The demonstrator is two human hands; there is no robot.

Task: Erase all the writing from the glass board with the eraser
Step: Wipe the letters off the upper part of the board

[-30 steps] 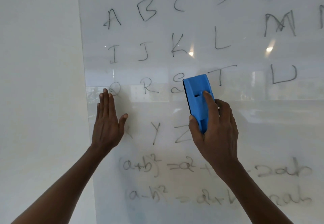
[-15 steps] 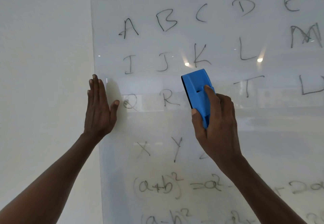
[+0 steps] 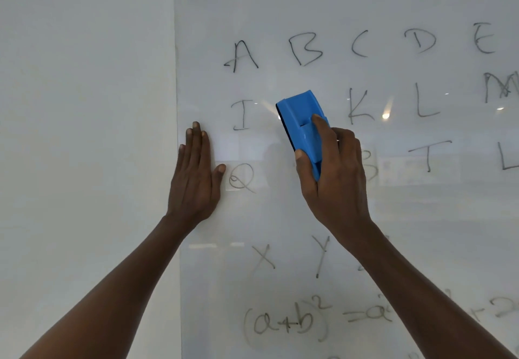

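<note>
The right hand grips a blue eraser against the glass board, between the letters I and K. The left hand rests flat, fingers straight, at the board's left edge. The job looks barely begun: the alphabet rows and the formulas below remain legible.

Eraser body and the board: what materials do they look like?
Eraser: looks like moulded hard plastic, blue, semi-gloss, with crisp ridges; a dark strip, probably felt, at its board-side edge. Glass board: glossy pale glass, mirroring ceiling lights; beyond its left edge, a matte wall.
</note>
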